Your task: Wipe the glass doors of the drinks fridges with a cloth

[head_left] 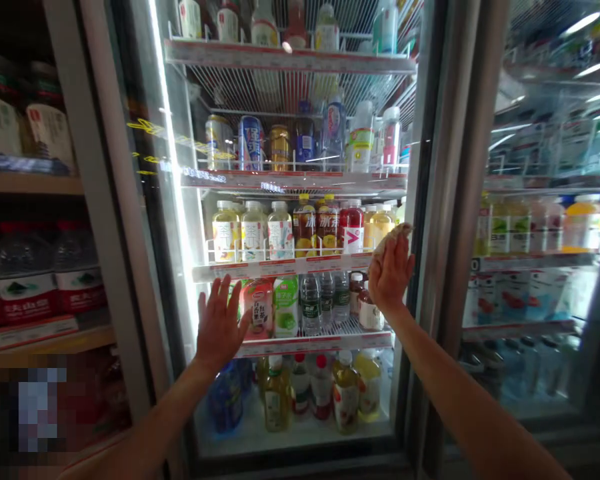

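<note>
A glass-fronted drinks fridge with a grey frame point(433, 280) fills the middle of the view, lit by a bright strip on its left. My left hand point(220, 323), fingers spread, is raised at the lower left of the glass door; I cannot tell whether it touches the pane. Farther right and higher, my right hand point(391, 277) presses a crumpled beige cloth point(399, 230) at the glass near the frame. Behind the pane, bottles such as a red drink bottle point(352, 227) and a pink drink bottle point(257, 310) stand on the shelves.
Left of the fridge is a shelf with red-labelled water bottles point(27, 287) and big jars point(50, 123). Another glass-door fridge with drinks point(510, 230) stands at the right. Cans point(251, 143) sit on an upper shelf. A patch at the lower left is pixelated.
</note>
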The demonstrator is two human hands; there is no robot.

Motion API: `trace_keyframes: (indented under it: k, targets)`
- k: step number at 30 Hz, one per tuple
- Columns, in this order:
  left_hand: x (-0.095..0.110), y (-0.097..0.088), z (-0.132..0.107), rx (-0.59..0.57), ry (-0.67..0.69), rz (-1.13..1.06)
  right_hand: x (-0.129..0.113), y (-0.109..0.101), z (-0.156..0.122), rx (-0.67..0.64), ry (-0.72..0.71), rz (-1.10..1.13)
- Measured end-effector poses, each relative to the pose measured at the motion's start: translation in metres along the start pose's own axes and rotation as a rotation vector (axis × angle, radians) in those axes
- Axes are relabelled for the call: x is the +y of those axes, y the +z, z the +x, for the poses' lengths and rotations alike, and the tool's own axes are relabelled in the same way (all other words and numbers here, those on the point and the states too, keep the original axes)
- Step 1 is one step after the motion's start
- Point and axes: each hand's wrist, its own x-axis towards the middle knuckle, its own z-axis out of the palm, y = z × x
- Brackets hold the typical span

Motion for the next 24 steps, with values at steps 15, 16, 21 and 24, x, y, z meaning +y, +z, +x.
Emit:
trace_keyframes:
  k: [15, 16, 21, 24]
  targets:
    - [0.0, 0.021, 0.072, 0.058, -0.096, -0.071, 0.026, 0.001, 0.017, 0.014, 0.083, -0.066]
    - [0.0, 0.021, 0.071, 0.062, -0.096, -0.068, 0.016, 0.003, 0.016, 0.007, 0.057, -0.055]
    - [-0.001, 0.02, 0.072, 0.058, -0.09, -0.049, -0.046, 0.004, 0.002, -0.196, -0.31, 0.067]
    - [-0.001, 0.02, 0.072, 0.064, -0.087, -0.048, -0.022, -0.002, 0.01, -0.198, -0.327, 0.057]
